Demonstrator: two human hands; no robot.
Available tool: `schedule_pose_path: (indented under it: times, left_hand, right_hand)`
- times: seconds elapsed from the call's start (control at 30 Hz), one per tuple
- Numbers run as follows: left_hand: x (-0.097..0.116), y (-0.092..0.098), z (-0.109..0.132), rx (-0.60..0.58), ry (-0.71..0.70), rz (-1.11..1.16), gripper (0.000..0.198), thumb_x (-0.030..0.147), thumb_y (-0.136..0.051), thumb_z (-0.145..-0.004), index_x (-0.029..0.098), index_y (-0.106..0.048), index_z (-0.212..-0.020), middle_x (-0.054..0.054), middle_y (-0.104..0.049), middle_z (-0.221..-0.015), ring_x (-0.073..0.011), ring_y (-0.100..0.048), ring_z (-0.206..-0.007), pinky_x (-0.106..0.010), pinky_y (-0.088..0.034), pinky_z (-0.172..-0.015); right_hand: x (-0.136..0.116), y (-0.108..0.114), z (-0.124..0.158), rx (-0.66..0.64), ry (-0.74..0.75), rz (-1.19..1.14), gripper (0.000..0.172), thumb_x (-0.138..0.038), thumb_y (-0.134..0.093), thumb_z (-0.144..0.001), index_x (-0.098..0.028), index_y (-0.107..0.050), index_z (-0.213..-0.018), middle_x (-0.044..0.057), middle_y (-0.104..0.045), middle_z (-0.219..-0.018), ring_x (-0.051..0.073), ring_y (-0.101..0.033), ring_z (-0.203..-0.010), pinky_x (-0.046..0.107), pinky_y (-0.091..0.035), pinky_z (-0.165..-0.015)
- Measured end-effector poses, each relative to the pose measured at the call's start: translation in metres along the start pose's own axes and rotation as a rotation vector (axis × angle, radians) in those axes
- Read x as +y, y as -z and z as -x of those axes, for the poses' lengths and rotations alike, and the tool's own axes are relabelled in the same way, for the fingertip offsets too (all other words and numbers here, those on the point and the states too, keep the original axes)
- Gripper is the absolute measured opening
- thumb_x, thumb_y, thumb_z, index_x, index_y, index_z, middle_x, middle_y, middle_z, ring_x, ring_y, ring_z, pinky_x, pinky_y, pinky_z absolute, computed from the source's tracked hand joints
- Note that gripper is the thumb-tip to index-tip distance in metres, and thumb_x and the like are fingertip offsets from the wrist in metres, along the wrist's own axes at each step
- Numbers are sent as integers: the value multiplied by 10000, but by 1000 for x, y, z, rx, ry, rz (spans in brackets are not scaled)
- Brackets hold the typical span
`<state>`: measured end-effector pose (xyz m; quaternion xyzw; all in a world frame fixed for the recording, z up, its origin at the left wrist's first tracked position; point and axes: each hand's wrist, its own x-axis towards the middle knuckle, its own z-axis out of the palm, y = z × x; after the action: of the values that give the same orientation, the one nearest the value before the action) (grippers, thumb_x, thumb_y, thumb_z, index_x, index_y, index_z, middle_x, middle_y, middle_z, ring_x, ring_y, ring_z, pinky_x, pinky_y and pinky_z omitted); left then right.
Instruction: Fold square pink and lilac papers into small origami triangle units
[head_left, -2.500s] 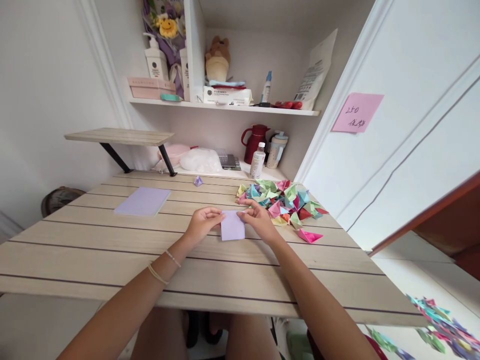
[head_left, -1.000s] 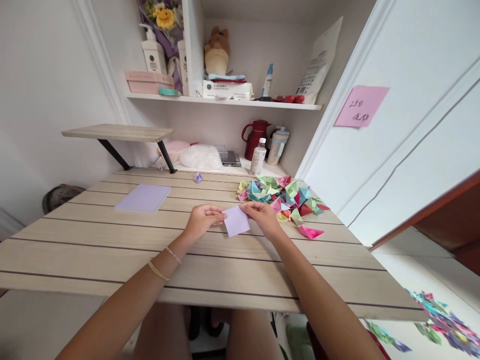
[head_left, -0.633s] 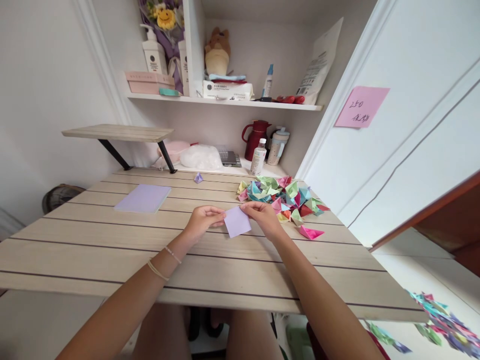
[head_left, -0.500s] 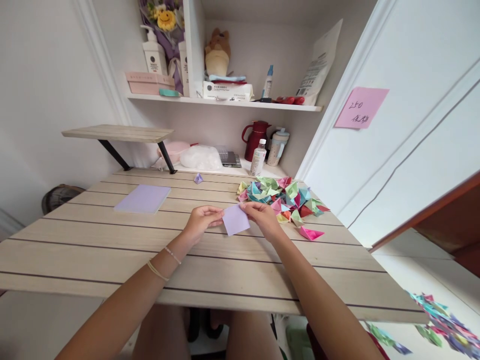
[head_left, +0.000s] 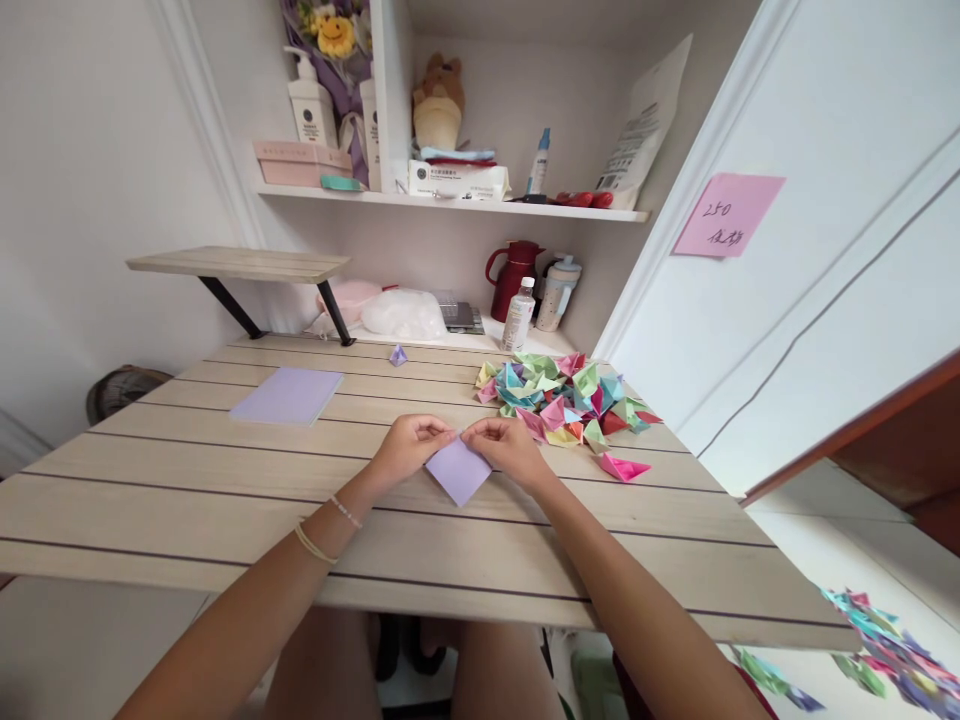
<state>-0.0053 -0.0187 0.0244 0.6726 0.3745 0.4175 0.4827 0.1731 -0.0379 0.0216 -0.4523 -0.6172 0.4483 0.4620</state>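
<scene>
A small lilac paper square (head_left: 458, 471) lies turned like a diamond on the wooden table (head_left: 225, 500), its lower corner pointing at me. My left hand (head_left: 409, 448) pinches its upper left edge with curled fingers. My right hand (head_left: 504, 446) pinches its upper right edge, fingertips nearly meeting the left ones at the top corner. A heap of folded coloured paper pieces (head_left: 566, 398) sits just right of my right hand.
A stack of lilac sheets (head_left: 286, 396) lies at the left, a tiny folded lilac piece (head_left: 397, 354) farther back. A lone pink folded piece (head_left: 621, 466) lies near the right edge. Behind stand a bottle (head_left: 517, 315), red jug (head_left: 511, 278) and a low shelf (head_left: 236, 265).
The lilac square has been turned from square-on to corner-down and brought slightly nearer me. Both hands' fingertips have moved together at its top corner.
</scene>
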Motion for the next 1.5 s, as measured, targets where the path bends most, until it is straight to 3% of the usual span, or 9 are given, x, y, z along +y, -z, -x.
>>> schedule_pose_path:
  times: [0.3, 0.47, 0.73, 1.07, 1.13, 1.27, 1.4, 1.5]
  left_hand:
    - [4, -2, 2, 56, -80, -61, 171, 320, -622, -671, 150, -634, -695, -46, -634, -676, -151, -577, -635, -238, -446, -580]
    - [6, -6, 5, 104, -55, -16, 158, 306, -657, -633, 162, -646, -698, -50, -648, -694, -167, -588, -654, -242, -443, -596]
    - [4, -5, 2, 127, -108, -88, 168, 320, -612, -686, 156, -632, -712, -43, -634, -693, -151, -577, -651, -227, -440, -585]
    - [5, 10, -4, 226, -60, -15, 202, 339, -654, -638, 147, -628, -698, -40, -633, -666, -141, -570, -613, -209, -429, -545]
    - [4, 20, -6, 291, -78, -11, 213, 346, -659, -633, 145, -627, -695, -38, -636, -680, -134, -567, -617, -203, -420, -549]
    - [3, 45, -13, 530, -95, 69, 270, 382, -680, -605, 143, -620, -716, -20, -631, -686, -118, -555, -603, -199, -410, -546]
    - [2, 48, -15, 516, -49, 115, 306, 404, -685, -598, 141, -616, -738, -19, -630, -705, -115, -552, -603, -199, -406, -539]
    - [-4, 33, -14, 492, -49, 97, 306, 408, -672, -611, 141, -611, -749, -28, -632, -750, -122, -563, -644, -198, -413, -555]
  right_hand:
    - [3, -12, 1, 103, -42, -105, 202, -315, -619, -613, -140, -676, -697, 32, -638, -627, 122, -525, -535, 223, -379, -475]
    - [2, -14, 2, 88, -32, -93, 195, -319, -626, -609, -144, -676, -678, 22, -621, -597, 117, -507, -515, 219, -368, -460]
    - [1, -12, 1, 74, -65, -84, 222, -347, -630, -623, -133, -672, -661, 19, -603, -593, 107, -484, -517, 222, -363, -474]
    - [1, -6, 1, 40, -128, -172, 110, -253, -637, -595, -154, -679, -614, 39, -647, -626, 160, -589, -592, 290, -496, -601]
    - [1, -3, 1, 42, -144, -175, 110, -250, -630, -603, -155, -682, -623, 38, -649, -613, 160, -597, -585, 300, -504, -615]
    - [1, 7, -2, 105, -170, -174, 121, -259, -649, -592, -144, -676, -619, 46, -653, -610, 166, -608, -585, 304, -511, -614]
    - [-3, 9, -3, 131, -148, -202, 169, -296, -657, -616, -142, -674, -682, 64, -666, -708, 158, -617, -636, 294, -508, -651]
    - [-6, -1, 1, -14, -179, -209, 311, -335, -665, -639, -152, -645, -889, 77, -664, -794, 157, -621, -677, 298, -500, -670]
